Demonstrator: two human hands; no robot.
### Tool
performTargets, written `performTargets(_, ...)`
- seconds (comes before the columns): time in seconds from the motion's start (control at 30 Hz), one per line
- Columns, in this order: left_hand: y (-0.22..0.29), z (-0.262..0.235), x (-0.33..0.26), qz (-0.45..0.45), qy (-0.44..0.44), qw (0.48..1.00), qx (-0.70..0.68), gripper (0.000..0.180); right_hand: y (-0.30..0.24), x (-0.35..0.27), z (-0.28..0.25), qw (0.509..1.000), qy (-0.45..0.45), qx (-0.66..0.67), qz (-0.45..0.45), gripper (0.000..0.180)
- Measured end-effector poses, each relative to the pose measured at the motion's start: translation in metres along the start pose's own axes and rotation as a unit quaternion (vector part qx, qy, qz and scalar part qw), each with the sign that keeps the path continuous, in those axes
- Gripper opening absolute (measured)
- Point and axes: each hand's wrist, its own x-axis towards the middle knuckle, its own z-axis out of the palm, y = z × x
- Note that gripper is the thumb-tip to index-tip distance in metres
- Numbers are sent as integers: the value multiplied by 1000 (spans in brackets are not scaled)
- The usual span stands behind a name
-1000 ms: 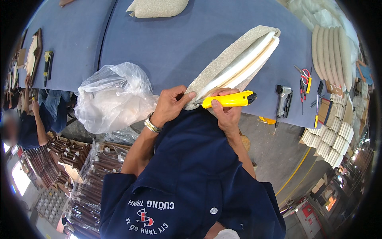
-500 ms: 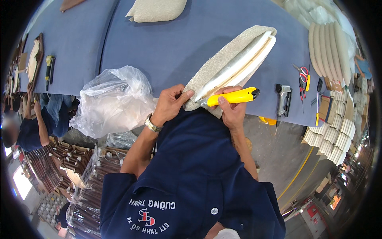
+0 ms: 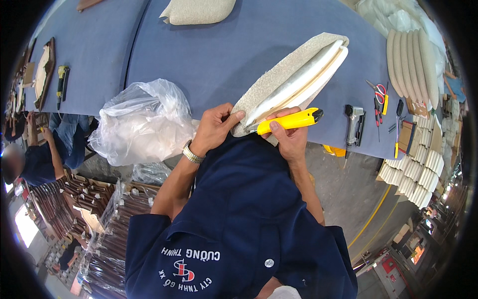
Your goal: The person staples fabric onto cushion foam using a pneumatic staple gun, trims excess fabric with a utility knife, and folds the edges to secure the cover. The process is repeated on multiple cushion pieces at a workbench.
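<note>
A long padded cushion piece (image 3: 294,74) stands slanted at the table's near edge, with beige fabric, white foam and a thin wood strip along its edge. My left hand (image 3: 217,127) pinches the fabric at its near end between thumb and fingers. My right hand (image 3: 290,134) is wrapped round a yellow utility knife (image 3: 294,121). The knife points left, its tip at the near end of the cushion piece beside my left thumb. My fingers and the fabric partly hide the blade.
Crumpled clear plastic bags (image 3: 144,124) lie left of my left hand. To the right are a staple gun (image 3: 353,124), red-handled scissors (image 3: 381,94) and a stack of beige padded pieces (image 3: 412,62). Another cushion (image 3: 199,11) lies at the back. A person (image 3: 40,159) works at far left.
The knife and my right hand have shifted very slightly, and the cushion piece has tipped a little to the right. My left hand keeps its pinch on the fabric.
</note>
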Motion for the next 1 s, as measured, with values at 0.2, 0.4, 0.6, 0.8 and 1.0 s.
performTargets(0.2,4,0,-1,-16,-4,1000,24,38,0,0,0,1000,3,0,3,27)
performTargets(0.4,0,1,-2,0,0,1000,11,39,0,-1,-1,1000,2,-1,16,27)
performTargets(0.6,5,-1,-2,-6,-4,999,38,39,1,0,-2,1000,-9,6,15,28)
performTargets(0.8,8,1,-3,-10,-6,999,44,37,9,-2,-2,999,-22,28,-3,31)
performTargets(1.0,12,1,-7,-11,7,1000,22,35,10,-1,0,1000,-9,20,-15,30)
